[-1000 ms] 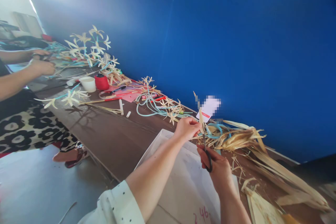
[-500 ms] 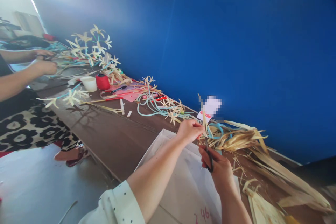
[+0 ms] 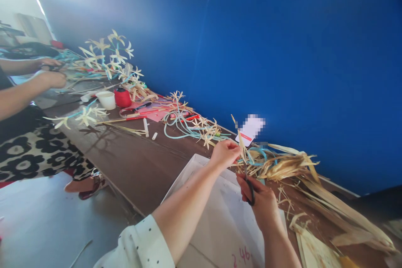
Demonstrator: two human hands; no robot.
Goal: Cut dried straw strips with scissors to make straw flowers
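Observation:
Between the fingers of my left hand [image 3: 224, 155] is a pale strip of dried husk [image 3: 242, 142], its tip pointing up. My right hand [image 3: 259, 201] is closed around the black-handled scissors [image 3: 250, 190], blades upward and close to the lower part of the strip. Whether the blades touch it I cannot tell. Just beyond both hands lies a heap of dried husks [image 3: 287, 166] with light blue cord [image 3: 262, 155] beside it. A white box or board [image 3: 201, 163] marked with red figures is under my forearms.
A co-worker's hands [image 3: 52, 77] are busy at the far left. Pale husk flowers [image 3: 117, 56], a white cup [image 3: 106, 100], a red thread spool [image 3: 122, 97] and a coil of blue cord [image 3: 179, 132] line the table [image 3: 135, 176]. A blue partition [image 3: 282, 58] stands behind.
The husk strip has shifted slightly left and tilts more to the left. Both my hands have moved only a little; the scissors remain in my right hand.

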